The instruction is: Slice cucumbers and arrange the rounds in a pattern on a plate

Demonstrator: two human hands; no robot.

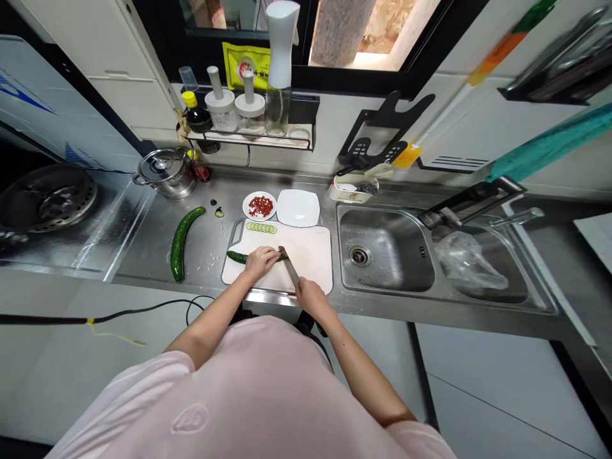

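Observation:
On the white cutting board [310,255] lies a partly cut cucumber [236,257]. My left hand [262,261] is closed over it, fingers near the cut end and hiding its middle. The handle of a knife [291,268] is wrapped in my right hand [310,295], and its blade stands at the cucumber's right end, close to my left fingertips. A row of overlapping cucumber slices [261,227] rests along the board's far edge. Left of the board, a whole curved cucumber [180,245] lies on the steel counter, with small cut-off ends [218,212] near it.
Behind the board are a plate of chopped red pieces [261,206] and a white square plate [298,208]. The sink [387,255] is to the right, a lidded pot [167,173] at back left. A condiment rack [253,139] hangs above the counter.

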